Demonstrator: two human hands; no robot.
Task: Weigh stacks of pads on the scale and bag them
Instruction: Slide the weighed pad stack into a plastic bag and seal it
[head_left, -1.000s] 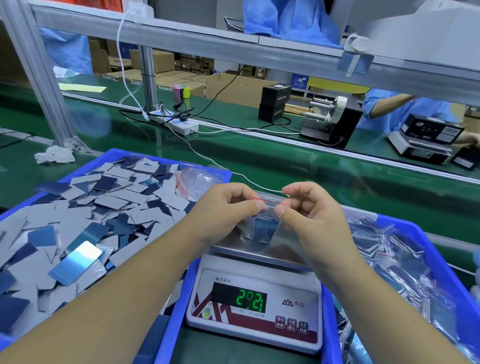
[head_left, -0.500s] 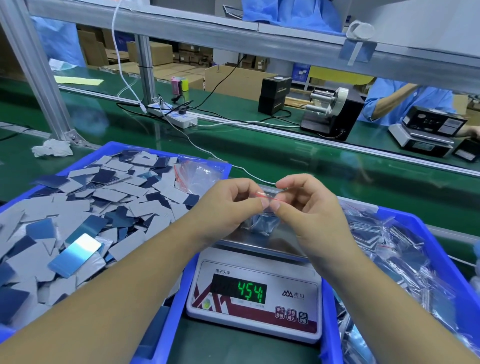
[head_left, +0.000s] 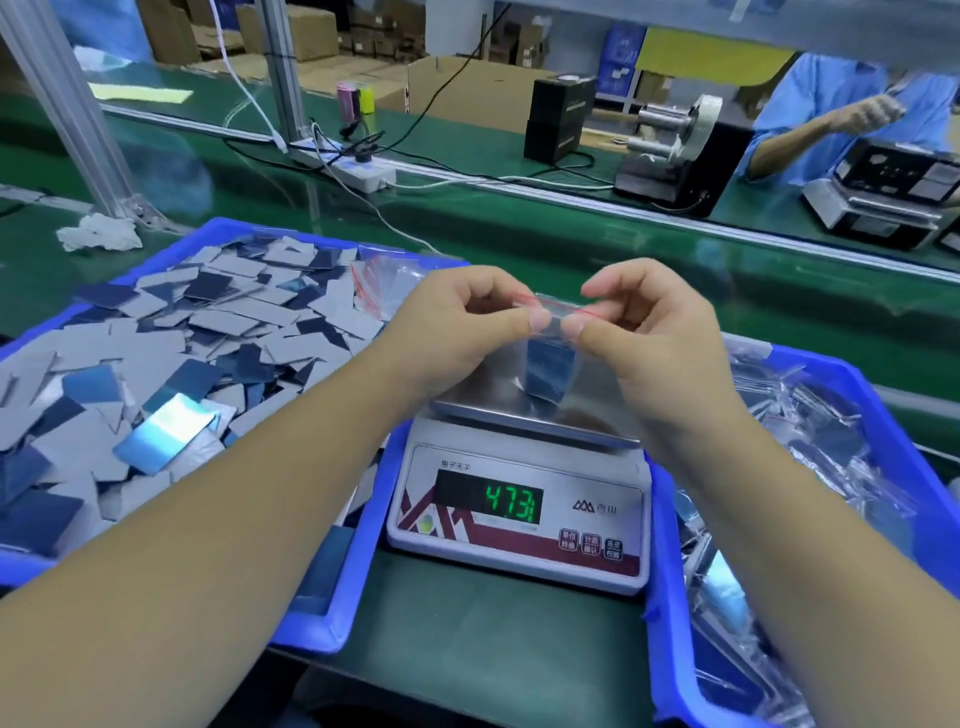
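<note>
Green matting covers the desk (head_left: 597, 270) of a factory packing line, and the scale (head_left: 519, 499) at its centre serves as landmark for all positions below. Left of the scale stands a blue bin (head_left: 332, 587) heaped with loose pads (head_left: 218, 332), grey and blue rectangles lying at all angles; a few empty clear bags (head_left: 387, 280) rest at that bin's far corner. Right of the scale stands a second blue bin (head_left: 670, 649) holding filled bags (head_left: 810, 447). Beyond the scale, across the desk, lie a power strip (head_left: 358, 174), a tape dispenser (head_left: 675, 150) and a second person's sleeve (head_left: 810, 104).

Step in hand, as judged: sealing. A stack of blue pads (head_left: 550, 369) sits inside a clear zip bag (head_left: 558, 332) held directly above the scale's steel pan (head_left: 524, 410); the bag's lower end appears to touch or nearly touch the pan, and the display (head_left: 511, 503) shows green digits reading about 473.

Left hand (head_left: 457, 327): fingers curled, thumb and forefinger pinching the bag's red-lined mouth at its left end. Right hand (head_left: 649, 322): fingers likewise curled, pinching the same mouth at its right end. The two thumbs nearly meet at the middle of the strip.

Next move, as judged: run the pinch along the whole red strip until it closes, then carry the bag rightward from the scale into the bin of filled bags.
</note>
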